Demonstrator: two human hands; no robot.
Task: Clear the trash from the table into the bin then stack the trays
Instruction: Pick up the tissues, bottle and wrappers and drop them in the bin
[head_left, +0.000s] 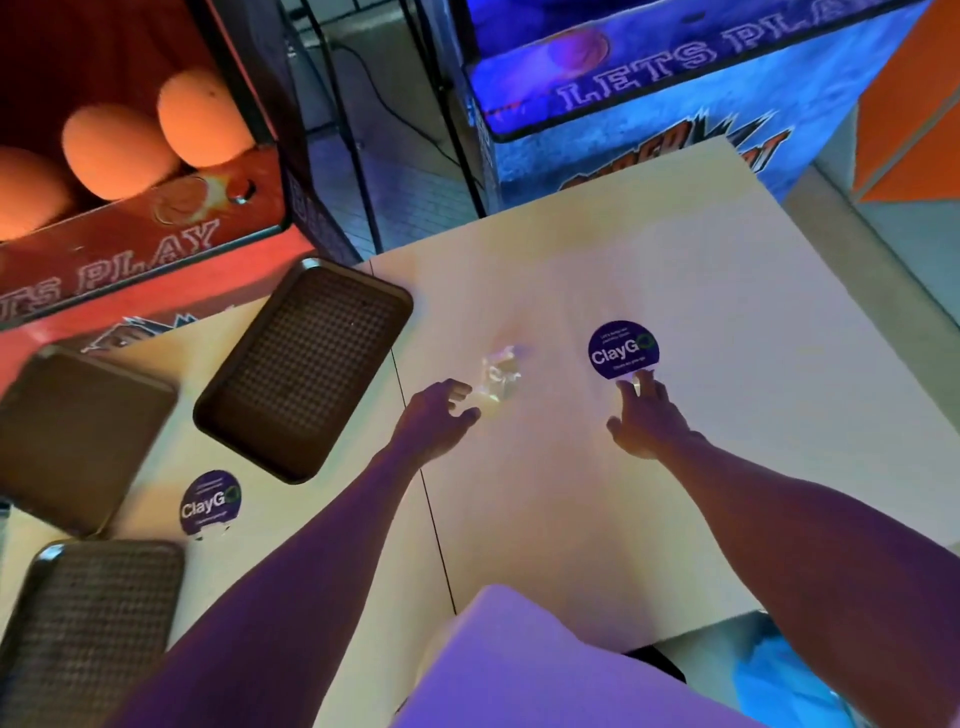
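A crumpled clear plastic wrapper (500, 374) lies near the middle of the pale table (727, 291). My left hand (441, 410) is spread open just below and left of it, fingertips almost at the wrapper. My right hand (649, 415) rests open on the table, fingertips at the lower edge of a round purple ClayGo sticker (622, 349), with something small and pale under them that I cannot make out. Three brown trays lie apart on the left: one angled (304, 369), one at the far left (78, 436), one at the bottom left (88, 629).
A second ClayGo sticker (210, 501) sits between the trays. A red arcade machine (130, 249) with orange balls stands past the table's left, a blue one (675, 104) behind. A blue plastic bag (784, 680) shows below the table's near right edge.
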